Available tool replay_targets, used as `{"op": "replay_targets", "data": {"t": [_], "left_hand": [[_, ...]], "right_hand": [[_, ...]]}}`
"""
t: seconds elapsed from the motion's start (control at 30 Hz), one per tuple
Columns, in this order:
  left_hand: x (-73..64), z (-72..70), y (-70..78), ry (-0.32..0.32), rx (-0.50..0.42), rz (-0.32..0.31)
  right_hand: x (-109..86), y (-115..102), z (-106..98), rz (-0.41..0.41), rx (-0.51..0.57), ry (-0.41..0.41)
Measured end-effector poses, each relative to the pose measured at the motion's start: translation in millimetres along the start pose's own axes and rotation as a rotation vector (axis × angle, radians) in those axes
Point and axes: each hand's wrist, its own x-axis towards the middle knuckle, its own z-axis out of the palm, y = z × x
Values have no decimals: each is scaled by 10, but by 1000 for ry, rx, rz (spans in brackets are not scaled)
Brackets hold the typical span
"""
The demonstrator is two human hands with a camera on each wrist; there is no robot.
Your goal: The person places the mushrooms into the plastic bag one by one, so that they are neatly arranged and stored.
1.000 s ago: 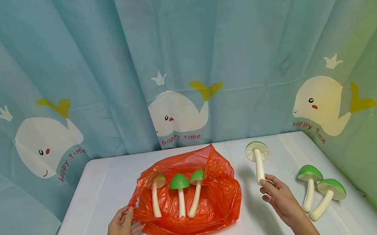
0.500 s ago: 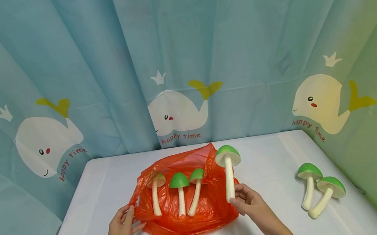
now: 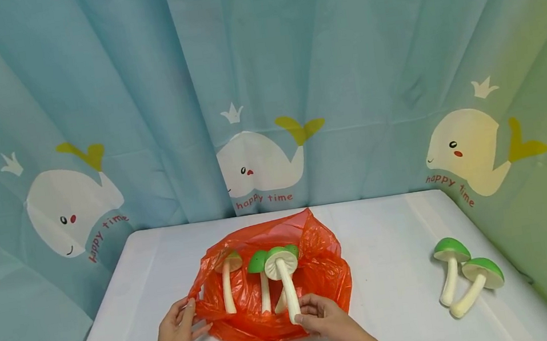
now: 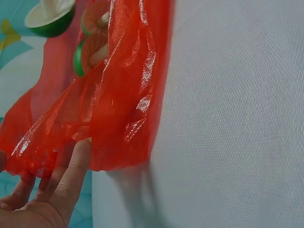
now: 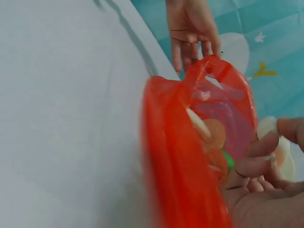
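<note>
A thin red plastic bag (image 3: 331,281) lies with its mouth toward me. My left hand (image 3: 175,336) pinches the bag's left edge; in the left wrist view its fingers (image 4: 71,178) touch the crumpled plastic. My right hand (image 3: 331,323) holds a toy mushroom (image 3: 287,289) with a green cap and white stem by the stem's lower end, cap up, over the bag's opening. Inside the bag are a left mushroom (image 3: 227,289), a middle mushroom (image 3: 257,262) and a right mushroom (image 3: 292,250), mostly hidden behind the held one.
Two more green-capped mushrooms, a rear one (image 3: 450,262) and a front one (image 3: 477,285), lie touching at the right side of the white table (image 3: 393,293). A blue curtain (image 3: 368,66) with whale prints hangs behind and around the table.
My right hand has carried its mushroom leftward and lower, from beside the bag to over its opening. The left hand keeps its grip on the bag's edge in the same place.
</note>
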Motion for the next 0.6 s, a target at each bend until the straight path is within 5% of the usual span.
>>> {"op": "replay_targets", "data": {"t": [0.3,0.6], "left_hand": [[77,-19,-134,-5,-15,40],[106,4,-157,4,3,-1]], "right_hand": [[72,73,-25,16,25,170],[81,109,9,47,-39,311]]}}
